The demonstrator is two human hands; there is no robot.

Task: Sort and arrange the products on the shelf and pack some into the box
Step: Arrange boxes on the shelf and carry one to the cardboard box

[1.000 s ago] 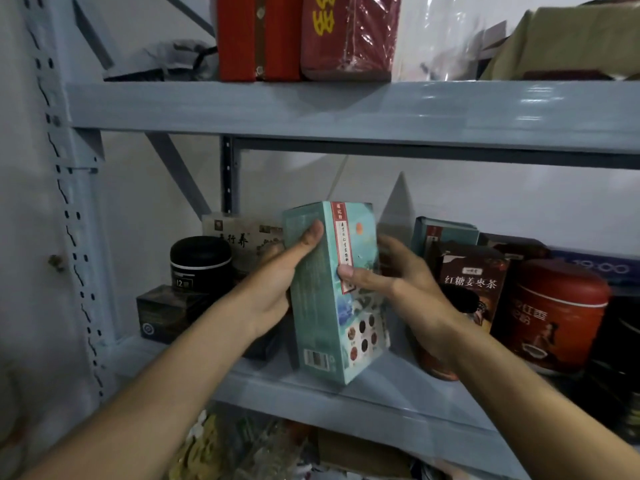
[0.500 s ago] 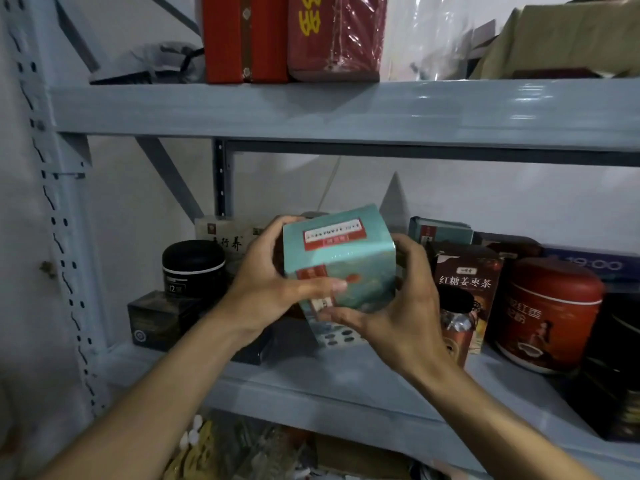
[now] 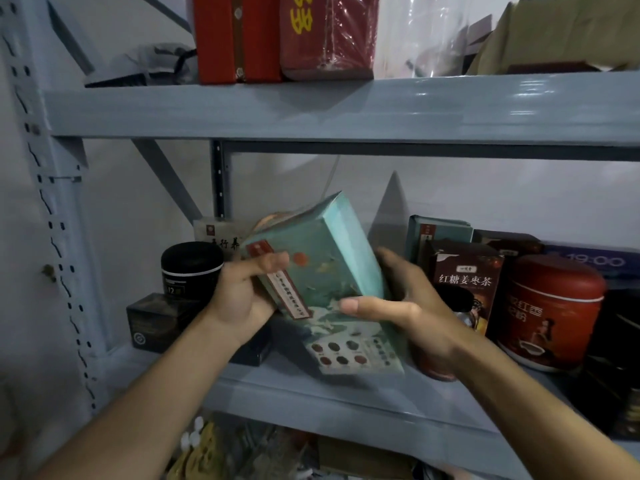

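Since half a second ago, the teal box (image 3: 322, 271) has been tipped back, front face now shown.

It is held above the shelf (image 3: 346, 393), clamped by the left hand (image 3: 242, 292) and right hand (image 3: 398, 306); inspection seems underway, and a placement decision is called for next.

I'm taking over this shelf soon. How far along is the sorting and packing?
Done: little that shows. The middle shelf looks crowded, with the red tin and black jar in no clear order. In hand: the teal box, tilted, held by the left hand and right hand. Left: arranging and packing; no packing box is in view.
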